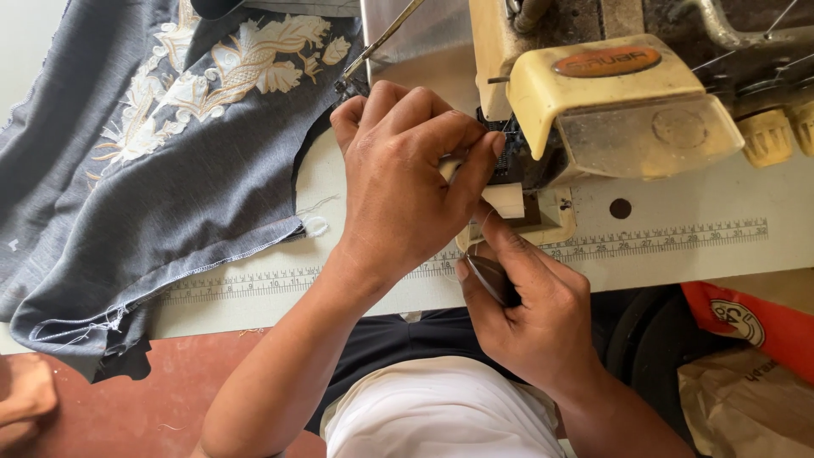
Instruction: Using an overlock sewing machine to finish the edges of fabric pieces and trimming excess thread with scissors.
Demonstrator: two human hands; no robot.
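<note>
Right hand, lower centre of the frame: closed around a small dark metal tool, seemingly tweezers, pinched between thumb and fingers with the tips angled up towards the needle area. Left hand, centre of the frame: fingers curled and pressed together against the front of the sewing machine, thumb and forefinger meeting at the dark opening beneath the cream cover; whether a thread is nipped between them cannot be told. A fine thread visible just beside the right forefinger, running up towards the machine. Machine seated in the upper right of the frame, on a white table with a printed ruler strip along the front edge. Grey fabric with cream leaf embroidery lying in the upper left, well apart from the needle area, one edge already finished with a pale stitched seam. No cloth under the presser foot. Judged from this: threading or clearing of the machine in hand and not finished; stitching of the remaining fabric edges not yet resumed. Orange bag at lower right, red floor below.
</note>
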